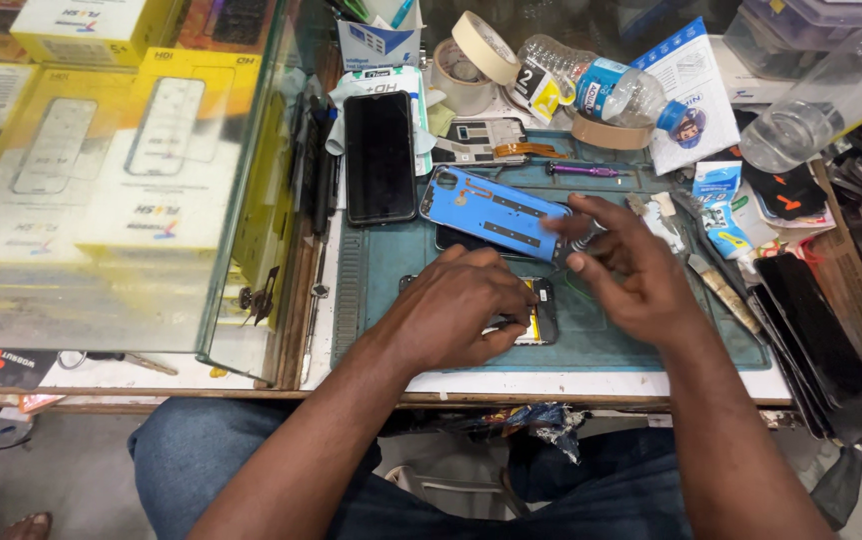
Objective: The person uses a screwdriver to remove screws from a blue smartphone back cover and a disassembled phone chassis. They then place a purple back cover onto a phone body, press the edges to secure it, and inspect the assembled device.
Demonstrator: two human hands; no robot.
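Crowded mat (641, 345), left hand (456, 305) perhaps pinning phone (541, 322)

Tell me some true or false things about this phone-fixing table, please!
1. The left hand rests on an opened phone on the teal mat. True.
2. The right hand holds a hammer. False: its fingers touch the end of a blue phone back cover.
3. A phone with a dark screen lies above the left hand. True.
4. The plastic bottle stands upright. False: it lies on its side.
5. Two tape rolls sit near the bottle. True.
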